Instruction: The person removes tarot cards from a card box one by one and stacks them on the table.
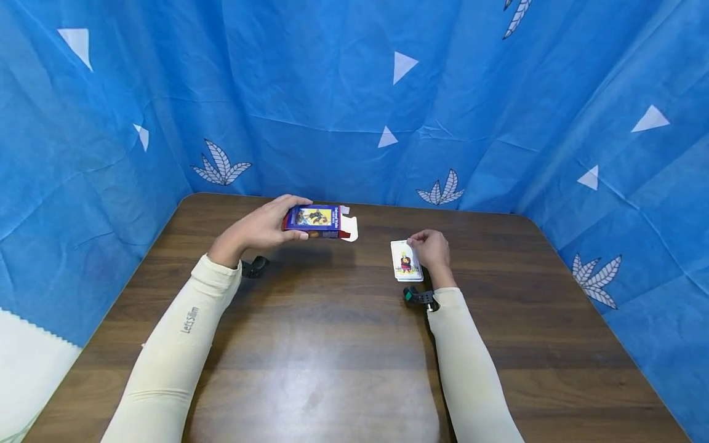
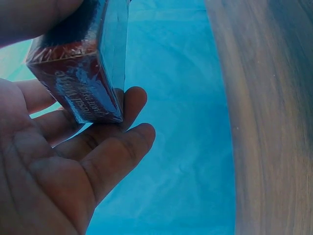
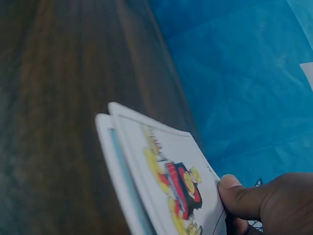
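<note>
Two printed objects are in hand: a small stack of cards (image 1: 407, 263) at right and a tarot box (image 1: 313, 219) at left. The stack, face side up, lies on the left side of the right hand (image 1: 433, 250), whose thumb and fingers pinch it at its far right corner. The top card bears a figure in red and black; in the right wrist view, a narrow gap separates the layers. The box extends rightward from the left hand (image 1: 261, 227), which clasps its left end between thumb and fingers, above the table (image 1: 332, 357). Its white end flap (image 1: 351, 228) stands open toward the stack. The hands are well apart, both over the far half of the table, a brown wood-grained surface with rounded far corners. Pale sleeves (image 1: 177, 344) cover the forearms, and a black device (image 1: 418, 296) sits at the right wrist. Beyond, a blue curtain (image 1: 321, 92) with white triangles and leaf motifs encloses the far, left and right sides.
</note>
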Motion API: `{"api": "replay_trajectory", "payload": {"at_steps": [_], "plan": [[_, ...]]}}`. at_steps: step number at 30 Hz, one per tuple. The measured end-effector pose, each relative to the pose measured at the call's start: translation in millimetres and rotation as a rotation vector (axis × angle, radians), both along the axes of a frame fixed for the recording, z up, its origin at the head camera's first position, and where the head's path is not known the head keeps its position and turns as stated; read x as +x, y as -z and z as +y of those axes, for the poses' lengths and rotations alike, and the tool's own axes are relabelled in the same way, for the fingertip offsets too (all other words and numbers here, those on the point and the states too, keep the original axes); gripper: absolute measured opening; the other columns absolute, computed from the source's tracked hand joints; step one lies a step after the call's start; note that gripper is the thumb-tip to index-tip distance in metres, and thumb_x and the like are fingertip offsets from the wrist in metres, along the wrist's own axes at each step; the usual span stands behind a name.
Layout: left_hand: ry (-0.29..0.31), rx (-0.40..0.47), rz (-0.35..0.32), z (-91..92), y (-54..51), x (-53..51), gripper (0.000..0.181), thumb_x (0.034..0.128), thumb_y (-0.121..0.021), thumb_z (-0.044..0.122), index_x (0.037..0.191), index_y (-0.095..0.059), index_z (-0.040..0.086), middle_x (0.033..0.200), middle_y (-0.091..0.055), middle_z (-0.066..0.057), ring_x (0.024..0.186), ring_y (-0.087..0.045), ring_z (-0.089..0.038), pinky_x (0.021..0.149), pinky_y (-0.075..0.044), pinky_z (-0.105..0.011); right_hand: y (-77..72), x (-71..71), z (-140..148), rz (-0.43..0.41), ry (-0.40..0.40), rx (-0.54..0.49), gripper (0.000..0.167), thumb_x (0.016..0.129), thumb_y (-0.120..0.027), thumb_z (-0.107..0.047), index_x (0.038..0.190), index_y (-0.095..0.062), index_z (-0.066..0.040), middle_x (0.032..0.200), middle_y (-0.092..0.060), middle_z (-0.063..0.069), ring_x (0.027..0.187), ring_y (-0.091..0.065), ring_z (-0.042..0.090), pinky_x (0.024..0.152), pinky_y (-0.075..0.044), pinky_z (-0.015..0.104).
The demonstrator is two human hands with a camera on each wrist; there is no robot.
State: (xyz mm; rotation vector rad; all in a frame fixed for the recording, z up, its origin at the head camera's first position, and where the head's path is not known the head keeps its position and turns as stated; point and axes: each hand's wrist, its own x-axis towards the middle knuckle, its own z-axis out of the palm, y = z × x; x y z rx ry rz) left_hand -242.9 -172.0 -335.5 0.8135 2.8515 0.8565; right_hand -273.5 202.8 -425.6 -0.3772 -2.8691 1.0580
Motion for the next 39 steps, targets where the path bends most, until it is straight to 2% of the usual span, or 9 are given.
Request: {"api": "replay_trajectory", "payload": {"at_steps": [11,16,18,21,24,26,29,34,39], "plan": [[-0.01,0.014,0.013,2.2,-4.9,2.0,0.071,0.0865,-0.076,0.032,0.145,-0.041,0.012,0.139,-0.048,-0.014,0.122,-0.048,-0.03,0.106,-0.041,-0.052,6.1,3.3,1.8,-0.025,0.009,0.035,0.026,0.096,-0.062,-0.031,0.103,-0.071,-0.008,0.106,-0.067,0.013,0.094,-0.057,0.029,0.079,-0.042,0.041],[-0.011,0.01,0.002,2.4,-5.9,2.4,0.071,0.0866,-0.076,0.033,0.146,-0.041,0.013,0.14,-0.047,-0.014,0.123,-0.048,-0.03,0.106,-0.041,-0.053,-1.7,3.0,2.4,0.055,-0.003,-0.003,0.035,0.097,-0.059,-0.037,0.11,-0.069,-0.006,0.107,-0.067,0.012,0.094,-0.058,0.026,0.081,-0.045,0.04],[-0.013,0.01,0.002,1.7,-6.6,2.4,0.071,0.0867,-0.075,0.033,0.146,-0.041,0.013,0.14,-0.047,-0.014,0.123,-0.047,-0.03,0.106,-0.041,-0.053,-14.3,3.8,-2.7,0.116,-0.04,-0.122,0.037,0.098,-0.058,-0.037,0.112,-0.068,-0.005,0.103,-0.067,0.01,0.088,-0.058,0.019,0.078,-0.047,0.034],[-0.015,0.008,0.007,0.3,-8.1,2.0,0.071,0.0869,-0.075,0.033,0.146,-0.041,0.013,0.14,-0.046,-0.014,0.123,-0.047,-0.03,0.106,-0.042,-0.053,-41.4,8.9,-19.0,0.164,-0.165,-0.437,0.034,0.098,-0.06,-0.033,0.112,-0.067,-0.003,0.09,-0.063,0.004,0.065,-0.05,0.009,0.058,-0.041,0.024],[-0.015,0.005,0.004,-0.4,-9.4,1.8,0.071,0.0872,-0.075,0.034,0.146,-0.04,0.013,0.14,-0.046,-0.014,0.123,-0.047,-0.031,0.106,-0.041,-0.053,-65.4,19.1,-42.3,0.136,-0.325,-0.714,0.028,0.099,-0.06,-0.026,0.112,-0.064,-0.001,0.077,-0.058,-0.002,0.048,-0.036,0.004,0.044,-0.029,0.02],[-0.012,0.003,0.004,-1.0,-9.5,1.9,0.071,0.0874,-0.075,0.034,0.146,-0.04,0.012,0.141,-0.046,-0.015,0.123,-0.047,-0.031,0.107,-0.041,-0.053,-74.6,26.9,-58.9,0.103,-0.425,-0.799,0.027,0.1,-0.059,-0.02,0.114,-0.062,0.002,0.073,-0.056,-0.003,0.043,-0.03,0.004,0.04,-0.024,0.02],[-0.008,0.003,0.008,-1.6,-8.1,2.0,0.071,0.0876,-0.075,0.033,0.146,-0.04,0.012,0.14,-0.046,-0.015,0.123,-0.047,-0.031,0.106,-0.041,-0.053,-76.7,34.9,-80.6,0.048,-0.486,-0.803,0.027,0.1,-0.058,-0.017,0.115,-0.061,0.005,0.072,-0.056,-0.002,0.043,-0.03,0.005,0.04,-0.023,0.021],[-0.004,0.013,0.013,-2.1,-4.3,2.8,0.07,0.0873,-0.075,0.033,0.145,-0.041,0.012,0.14,-0.047,-0.015,0.123,-0.047,-0.031,0.106,-0.041,-0.053,-62.8,38.0,-102.9,-0.025,-0.423,-0.669,0.026,0.097,-0.063,-0.026,0.107,-0.066,-0.002,0.076,-0.067,0.011,0.042,-0.032,0.007,0.04,-0.024,0.023],[-0.001,0.024,0.012,-1.9,-5.3,3.8,0.07,0.0869,-0.076,0.031,0.145,-0.042,0.012,0.14,-0.047,-0.015,0.123,-0.048,-0.031,0.106,-0.042,-0.053,-56.4,39.6,-115.8,-0.056,-0.399,-0.632,0.026,0.096,-0.064,-0.029,0.097,-0.066,-0.003,0.072,-0.069,0.006,0.041,-0.031,0.007,0.04,-0.025,0.023]]}}
